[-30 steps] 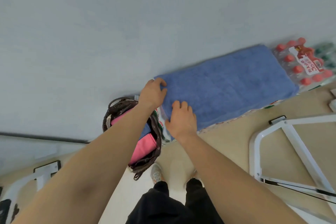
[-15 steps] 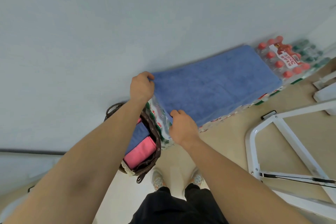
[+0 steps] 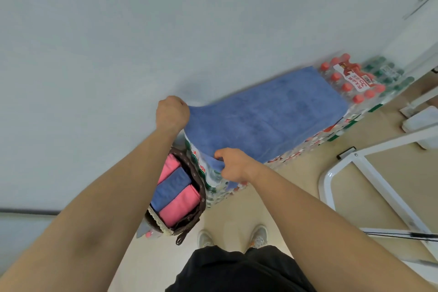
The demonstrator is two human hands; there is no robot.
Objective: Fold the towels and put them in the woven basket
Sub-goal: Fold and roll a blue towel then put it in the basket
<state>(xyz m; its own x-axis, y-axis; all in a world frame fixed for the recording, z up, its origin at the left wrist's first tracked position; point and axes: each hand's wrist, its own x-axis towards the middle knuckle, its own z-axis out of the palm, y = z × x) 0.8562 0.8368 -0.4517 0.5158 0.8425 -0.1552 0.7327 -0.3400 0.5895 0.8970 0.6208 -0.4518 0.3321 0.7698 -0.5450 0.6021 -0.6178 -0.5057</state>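
Lying flat along a row of shrink-wrapped packs of clear plastic water bottles (image 3: 201, 168), the large blue terry-cloth towel (image 3: 265, 116) stretches away from both hands toward the far right. The left hand (image 3: 171, 112) is curled into a fist round the towel's corner on the wall side, lifting it slightly off the packs. The right hand (image 3: 233, 167) pinches the opposite corner of the same short edge, thumb on top and fingers curled beneath, where the cloth droops over the end of the packs.

Below the left hand and just left of the right hand, the dark brown woven basket with a lace-trimmed rim (image 3: 202, 197) stands on the floor against the end of the bottle packs. It holds three folded towels side by side: a pink one (image 3: 169, 166), a blue one (image 3: 170, 185) and another pink one (image 3: 180, 204).

Beyond the towel's far end, well away from both hands, sit a pack of red-capped bottles (image 3: 348, 83) and a pack of green-capped bottles (image 3: 388, 76).

The packs run along a plain pale grey-blue wall (image 3: 166, 31) on a beige floor (image 3: 296, 192). To the right of the right hand a white metal tube frame (image 3: 330, 174) rests on the floor. Under both forearms show black shorts (image 3: 237, 268) and a pair of light shoes (image 3: 259, 236).
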